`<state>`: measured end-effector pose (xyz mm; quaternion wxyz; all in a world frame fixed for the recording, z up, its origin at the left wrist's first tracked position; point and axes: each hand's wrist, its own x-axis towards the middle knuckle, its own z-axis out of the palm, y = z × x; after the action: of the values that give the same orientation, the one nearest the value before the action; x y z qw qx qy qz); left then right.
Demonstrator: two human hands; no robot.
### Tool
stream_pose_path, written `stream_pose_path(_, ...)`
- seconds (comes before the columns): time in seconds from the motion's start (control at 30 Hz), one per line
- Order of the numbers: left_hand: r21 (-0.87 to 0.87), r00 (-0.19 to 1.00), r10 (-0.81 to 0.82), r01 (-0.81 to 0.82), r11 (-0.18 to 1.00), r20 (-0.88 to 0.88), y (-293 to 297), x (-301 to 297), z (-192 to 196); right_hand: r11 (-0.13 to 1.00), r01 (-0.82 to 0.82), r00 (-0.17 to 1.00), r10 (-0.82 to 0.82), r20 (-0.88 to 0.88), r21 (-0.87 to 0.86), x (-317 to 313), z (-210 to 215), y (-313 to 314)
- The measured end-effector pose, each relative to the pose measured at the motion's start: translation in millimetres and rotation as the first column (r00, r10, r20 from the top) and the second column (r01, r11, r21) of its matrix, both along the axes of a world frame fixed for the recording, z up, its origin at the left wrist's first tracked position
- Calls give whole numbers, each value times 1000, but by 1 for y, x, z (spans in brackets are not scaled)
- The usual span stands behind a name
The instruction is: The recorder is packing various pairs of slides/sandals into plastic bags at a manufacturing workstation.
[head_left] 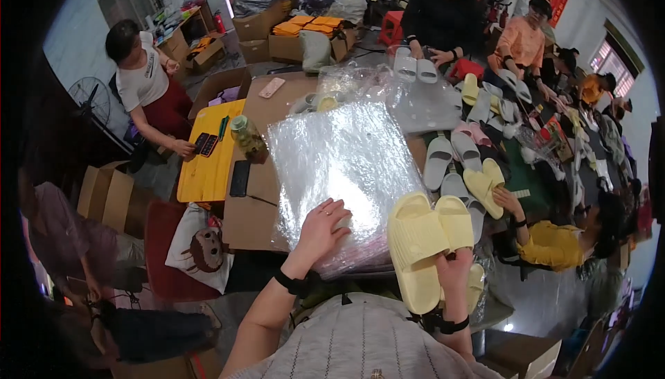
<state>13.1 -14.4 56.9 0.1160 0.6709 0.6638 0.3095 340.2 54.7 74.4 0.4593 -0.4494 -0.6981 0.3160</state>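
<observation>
Left hand: your left hand [324,226] is lying just below the centre of the frame, fingers bent and narrowly spread, pressing on the near end of the stack of clear plastic bags [343,164]; it is gripping nothing that shows.
Right hand: your right hand [454,271] is sitting in the lower right of centre, closed around the heels of the pair of yellow slippers [426,237], which is hiding most of the fingers.
Yellow slippers: you are holding them side by side, soles toward the camera, touching the right edge of the bag stack.
Bag stack: it is filling the middle of the frame, shiny and crinkled, lying on the brown table [253,219].
Left of the stack: a black phone [240,178] is lying on the table, beside a yellow board [208,164] in the left-centre.
Right of the stack: loose white and yellow slippers [464,164] are lying scattered toward the upper right.
Other people: a person in a white shirt [142,77] is standing in the upper left; a person in a yellow sleeve [547,244] is reaching in at the right.
</observation>
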Motion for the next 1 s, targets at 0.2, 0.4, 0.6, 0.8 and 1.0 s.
stream_pose_path(0.2, 30, 991, 128, -129, 991, 48, 3, 6, -4, 998, 10, 997, -6, 74, -57, 4, 16, -7)
stream_pose_path(0.4, 116, 995, 32, -21, 993, -97, 5, 8, 1, 998, 41, 991, -47, 121, 58, 9, 3, -5)
stream_pose_path(0.6, -91, 976, -124, 110, 990, -176, -12, 21, 0, 998, 70, 985, -68, 158, -7, 7, 12, -9)
stream_pose_path(0.8, -111, 973, -133, 113, 987, -191, -6, 13, -8, 998, 63, 986, -59, 156, -22, 5, 13, -8)
stream_pose_path(1.0, -87, 948, -171, 153, 984, -267, -14, 21, 0, 998, 44, 974, -52, 219, 39, 8, 2, -5)
